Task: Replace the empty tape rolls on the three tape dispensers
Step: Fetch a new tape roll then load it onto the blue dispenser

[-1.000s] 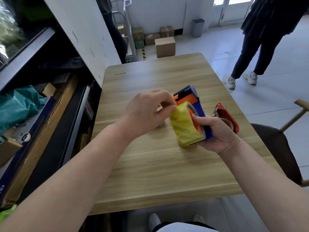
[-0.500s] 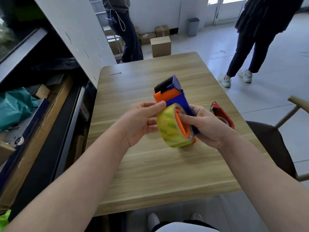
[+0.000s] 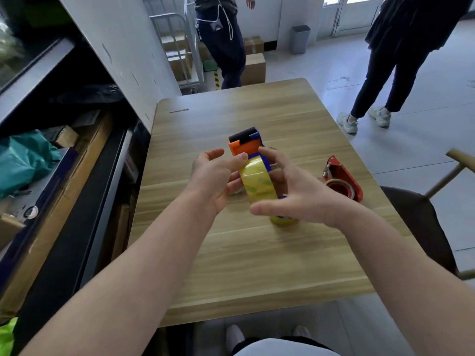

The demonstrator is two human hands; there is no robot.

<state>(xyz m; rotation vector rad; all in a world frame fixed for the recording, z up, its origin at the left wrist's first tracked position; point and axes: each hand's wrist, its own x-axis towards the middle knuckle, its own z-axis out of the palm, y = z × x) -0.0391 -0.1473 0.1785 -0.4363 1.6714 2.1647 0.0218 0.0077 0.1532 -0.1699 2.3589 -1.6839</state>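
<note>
Worktop (image 3: pixel 257 253): pale wood-grain, rounded far corners.
White wall panel (image 3: pixel 123 47): left of the worktop, running back.
Dark shelving (image 3: pixel 77 191): far left, holding a teal bag (image 3: pixel 23 160) and flat cartons.
Floor (image 3: pixel 424 155): pale grey, glossy, lit by daylight from the glazed doors (image 3: pixel 352 11) at the back.
Grey waste bin (image 3: pixel 300 39): against the back wall.
Cardboard boxes (image 3: pixel 253 69): on the floor beyond the worktop, beside a metal cart (image 3: pixel 177 47).
Wooden-framed chair (image 3: pixel 421 222): dark seat, at the right.
Two people standing: one by the cart (image 3: pixel 223 34), one at the right in black (image 3: pixel 390 60).

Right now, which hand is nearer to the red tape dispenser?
Right. The right hand is left of the red dispenser, not touching it; the left hand is farther left, beyond the yellow tape roll.
</note>
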